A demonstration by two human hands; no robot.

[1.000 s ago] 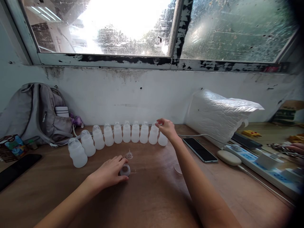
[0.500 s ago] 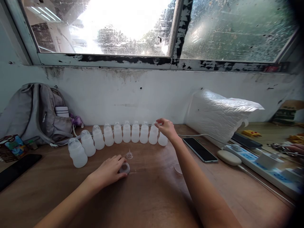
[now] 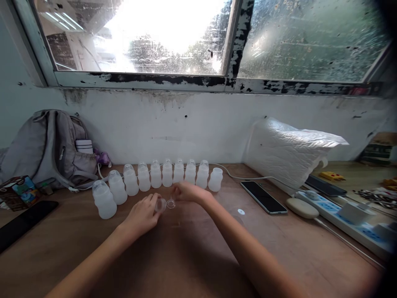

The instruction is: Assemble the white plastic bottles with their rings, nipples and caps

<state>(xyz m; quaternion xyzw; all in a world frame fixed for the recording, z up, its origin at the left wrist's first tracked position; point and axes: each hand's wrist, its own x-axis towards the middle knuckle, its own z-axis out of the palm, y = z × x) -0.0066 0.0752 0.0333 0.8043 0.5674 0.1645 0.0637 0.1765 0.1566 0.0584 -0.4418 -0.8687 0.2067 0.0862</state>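
Observation:
My left hand [image 3: 144, 213] grips a clear ring [image 3: 160, 205] between thumb and fingers, tilted just above the wooden table. Right beside it, my right hand [image 3: 186, 193] has its fingers closed at the top of a clear nipple-like piece [image 3: 170, 203]. Behind the hands, several frosted bottles with clear domed tops, such as the leftmost bottle [image 3: 104, 200], stand in a curved row. At the row's right end an open-topped bottle [image 3: 215, 179] has no dome. A small white disc [image 3: 241, 212] lies right of my right forearm.
Right of the bottles lie a phone [image 3: 263, 197], a beige oval device [image 3: 302, 207] and a power strip [image 3: 344, 219]. A silvery padded bag [image 3: 288, 153] leans by the wall. At left are a grey backpack [image 3: 46, 149], a carton [image 3: 20, 192] and a black phone [image 3: 25, 221].
My right hand has moved from the right end of the bottle row down-left to the clear nipple-like piece. My left hand has lifted and tilted the ring. The white disc is now visible.

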